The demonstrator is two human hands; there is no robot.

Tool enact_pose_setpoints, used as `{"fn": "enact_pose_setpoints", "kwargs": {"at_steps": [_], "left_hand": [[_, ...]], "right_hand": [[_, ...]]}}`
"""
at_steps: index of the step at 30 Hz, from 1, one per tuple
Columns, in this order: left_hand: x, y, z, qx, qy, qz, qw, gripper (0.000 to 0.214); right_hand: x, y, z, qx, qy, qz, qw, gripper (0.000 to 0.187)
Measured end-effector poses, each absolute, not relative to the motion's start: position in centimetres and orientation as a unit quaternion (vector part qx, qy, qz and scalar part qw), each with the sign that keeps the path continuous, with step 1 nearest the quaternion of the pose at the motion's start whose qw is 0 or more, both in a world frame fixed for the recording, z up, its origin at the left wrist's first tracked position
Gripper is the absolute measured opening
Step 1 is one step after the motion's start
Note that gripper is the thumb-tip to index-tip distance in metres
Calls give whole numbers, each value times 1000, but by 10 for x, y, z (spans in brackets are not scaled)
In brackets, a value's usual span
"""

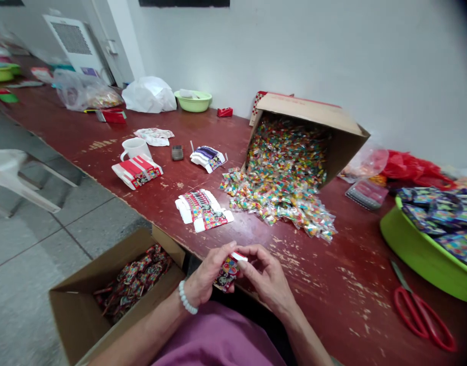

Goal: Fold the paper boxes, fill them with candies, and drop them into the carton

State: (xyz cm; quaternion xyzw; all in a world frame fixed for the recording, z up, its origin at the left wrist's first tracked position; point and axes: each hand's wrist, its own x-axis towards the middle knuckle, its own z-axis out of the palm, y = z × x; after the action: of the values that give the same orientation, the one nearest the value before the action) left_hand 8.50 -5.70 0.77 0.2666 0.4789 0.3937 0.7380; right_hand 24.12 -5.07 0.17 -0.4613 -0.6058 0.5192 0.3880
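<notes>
A small printed candy box (226,273), red and multicoloured with a white flap, is held up at the table's near edge. My left hand (208,269), with a pale bead bracelet on the wrist, is closed round its left side. The fingers of my right hand (266,277) pinch the box near its white top flap. Just beyond lies a fanned stack of flat box blanks (205,209). Clear candy packets (279,198) spill onto the table from a tipped cardboard carton (344,147).
On my left, an open cardboard box (77,315) holds many small filled boxes. A green basin (416,249) with purple packets and red-handled scissors (420,310) are at right. More red blanks (138,172), a white mug (136,148) and purple blanks (208,157) lie farther back.
</notes>
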Motion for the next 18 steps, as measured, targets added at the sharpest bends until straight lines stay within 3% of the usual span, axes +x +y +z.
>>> {"fn": "enact_pose_setpoints", "kwargs": {"at_steps": [10,16,18], "left_hand": [[88,-57,10,328,488,368,720,51],[82,-57,3,321,452,337,761,53],[82,-58,1,315,449,339,764,53]], "right_hand": [[243,-43,1,-485,-504,604,382,28],[246,-45,0,-418,-482,679,363,24],[247,-46,-1,-426,-504,652,375,23]]}}
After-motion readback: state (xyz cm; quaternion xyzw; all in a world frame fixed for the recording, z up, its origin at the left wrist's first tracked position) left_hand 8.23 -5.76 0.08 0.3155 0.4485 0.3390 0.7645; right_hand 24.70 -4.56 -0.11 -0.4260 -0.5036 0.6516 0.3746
